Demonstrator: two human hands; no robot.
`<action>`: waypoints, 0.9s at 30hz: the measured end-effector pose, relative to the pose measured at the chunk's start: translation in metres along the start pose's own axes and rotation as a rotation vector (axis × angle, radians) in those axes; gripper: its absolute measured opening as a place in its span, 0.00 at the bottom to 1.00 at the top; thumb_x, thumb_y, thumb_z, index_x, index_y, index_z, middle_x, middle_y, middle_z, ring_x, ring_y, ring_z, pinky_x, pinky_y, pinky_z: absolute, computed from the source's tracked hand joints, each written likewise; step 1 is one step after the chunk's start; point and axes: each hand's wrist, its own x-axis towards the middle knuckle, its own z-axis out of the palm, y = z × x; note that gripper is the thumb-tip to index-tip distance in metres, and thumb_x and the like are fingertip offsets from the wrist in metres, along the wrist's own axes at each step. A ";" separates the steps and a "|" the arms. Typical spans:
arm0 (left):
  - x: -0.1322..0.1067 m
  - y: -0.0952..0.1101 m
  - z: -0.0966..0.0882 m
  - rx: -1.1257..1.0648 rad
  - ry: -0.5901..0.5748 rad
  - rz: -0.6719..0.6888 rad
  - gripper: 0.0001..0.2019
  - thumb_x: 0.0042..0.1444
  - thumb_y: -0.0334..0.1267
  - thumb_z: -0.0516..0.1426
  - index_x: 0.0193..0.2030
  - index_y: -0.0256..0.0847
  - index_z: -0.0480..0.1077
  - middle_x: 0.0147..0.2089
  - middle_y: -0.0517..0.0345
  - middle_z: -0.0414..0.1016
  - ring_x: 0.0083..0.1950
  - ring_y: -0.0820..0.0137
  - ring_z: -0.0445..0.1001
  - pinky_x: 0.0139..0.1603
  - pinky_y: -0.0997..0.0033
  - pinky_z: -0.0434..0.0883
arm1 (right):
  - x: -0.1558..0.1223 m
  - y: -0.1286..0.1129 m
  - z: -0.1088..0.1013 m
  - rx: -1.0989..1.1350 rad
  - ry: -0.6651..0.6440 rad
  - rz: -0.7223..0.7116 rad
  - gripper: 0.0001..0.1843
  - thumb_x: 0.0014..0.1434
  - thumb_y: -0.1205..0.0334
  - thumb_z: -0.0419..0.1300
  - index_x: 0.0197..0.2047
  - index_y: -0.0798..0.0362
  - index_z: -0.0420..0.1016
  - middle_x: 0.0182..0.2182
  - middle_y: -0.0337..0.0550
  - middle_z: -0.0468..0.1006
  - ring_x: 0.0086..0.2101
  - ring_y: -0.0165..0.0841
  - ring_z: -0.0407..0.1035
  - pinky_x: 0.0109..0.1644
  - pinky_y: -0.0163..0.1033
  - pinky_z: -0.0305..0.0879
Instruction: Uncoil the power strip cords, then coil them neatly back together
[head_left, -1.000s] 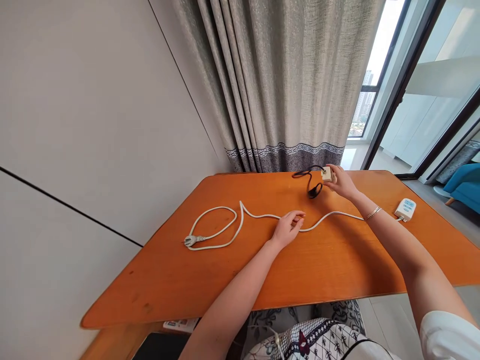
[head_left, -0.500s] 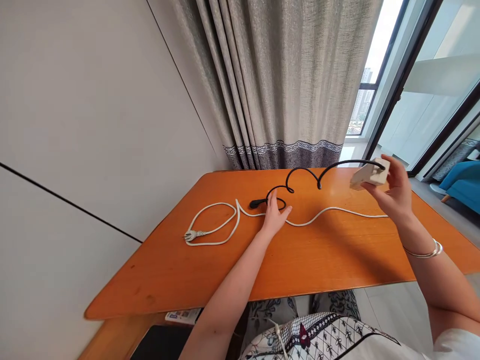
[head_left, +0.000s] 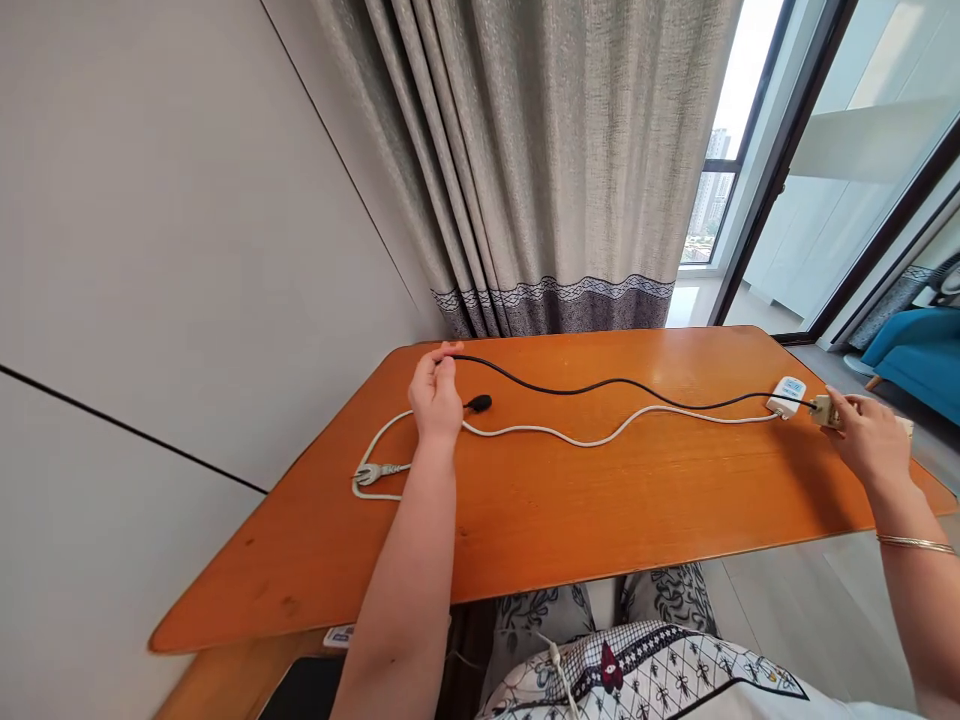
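Note:
My left hand (head_left: pixel 437 395) pinches a black power cord (head_left: pixel 577 391) over the far left of the table, the fingers closed around it. The cord's black plug (head_left: pixel 478 403) lies just right of the left wrist. Towards the right end, my right hand (head_left: pixel 874 440) grips an off-white power strip (head_left: pixel 827 411), where the black cord enters. Part of the strip is hidden by the fingers. Beside it sits a white box-shaped unit (head_left: pixel 787 393) with a blue label. From this runs a white cord (head_left: pixel 585 443), looped at the left, with a white plug (head_left: pixel 369 474).
The orange wooden table (head_left: pixel 600 520) has its front edge close to my lap. A grey curtain (head_left: pixel 555 180) hangs behind it and a pale wall (head_left: pixel 150 250) rises on the left. A blue sofa (head_left: pixel 919 350) stands beyond the right end.
My left hand has moved left and up with the black cord, which is now stretched nearly straight instead of coiled. My right hand has carried the power strip right and down, uncovering the white unit.

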 end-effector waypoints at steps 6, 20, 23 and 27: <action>-0.003 -0.015 -0.012 0.280 0.040 -0.105 0.12 0.63 0.41 0.49 0.34 0.43 0.72 0.44 0.52 0.83 0.61 0.61 0.75 0.76 0.48 0.49 | -0.009 0.006 0.034 -0.072 -0.162 -0.067 0.28 0.55 0.63 0.57 0.61 0.48 0.72 0.54 0.57 0.75 0.51 0.55 0.69 0.50 0.57 0.69; 0.027 -0.031 -0.038 0.492 0.015 0.011 0.05 0.58 0.36 0.56 0.31 0.43 0.69 0.25 0.63 0.76 0.40 0.64 0.78 0.74 0.48 0.52 | 0.026 -0.018 0.030 -0.030 -0.425 -0.121 0.35 0.47 0.80 0.52 0.59 0.53 0.74 0.55 0.55 0.76 0.56 0.53 0.69 0.50 0.53 0.71; 0.030 -0.029 -0.043 0.497 0.042 0.003 0.08 0.62 0.37 0.53 0.32 0.42 0.70 0.25 0.63 0.76 0.38 0.65 0.76 0.73 0.50 0.52 | 0.030 -0.023 0.026 -0.045 -0.467 -0.109 0.34 0.48 0.81 0.52 0.57 0.52 0.75 0.55 0.55 0.76 0.56 0.53 0.69 0.49 0.53 0.71; 0.028 -0.025 -0.046 0.520 -0.109 -0.256 0.13 0.64 0.42 0.50 0.36 0.41 0.73 0.22 0.60 0.76 0.36 0.62 0.76 0.57 0.58 0.69 | 0.035 -0.034 0.020 -0.087 -0.552 -0.056 0.25 0.52 0.77 0.56 0.51 0.53 0.77 0.48 0.61 0.78 0.50 0.56 0.73 0.45 0.57 0.70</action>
